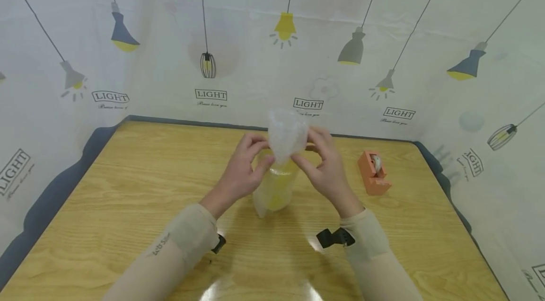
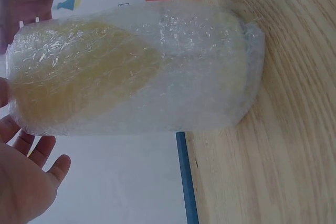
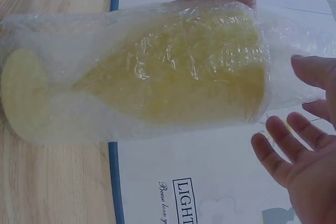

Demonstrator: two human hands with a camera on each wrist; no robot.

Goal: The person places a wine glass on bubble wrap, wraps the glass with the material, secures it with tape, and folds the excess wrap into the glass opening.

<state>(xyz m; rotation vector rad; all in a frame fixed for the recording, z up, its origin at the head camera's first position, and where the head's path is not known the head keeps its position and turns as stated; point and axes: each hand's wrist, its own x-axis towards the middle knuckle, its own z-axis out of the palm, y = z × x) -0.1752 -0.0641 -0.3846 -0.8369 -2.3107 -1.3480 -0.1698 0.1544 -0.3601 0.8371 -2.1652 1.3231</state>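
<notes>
A yellow stemmed goblet (image 3: 194, 77) stands on the table inside a sleeve of clear bubble wrap (image 1: 287, 133). Its wide bowl, thin stem and round foot (image 3: 23, 93) show through the plastic. Above the rim, the loose top of the wrap sticks up between both hands. My left hand (image 1: 242, 168) pinches the wrap's left side at rim height, thumb in front and fingers behind. From the other side, my right hand (image 1: 325, 168) pinches the upper flap between thumb and index finger. The right hand's other fingers (image 3: 278, 137) spread away from the wrap in the right wrist view.
An orange tape dispenser (image 1: 368, 180) with a roll of tape sits to the right of the goblet. The wooden table (image 1: 149, 197) ends at a dark-blue-edged curtain (image 1: 247, 17) printed with lamps. Black straps (image 1: 336, 238) hang below both sleeves.
</notes>
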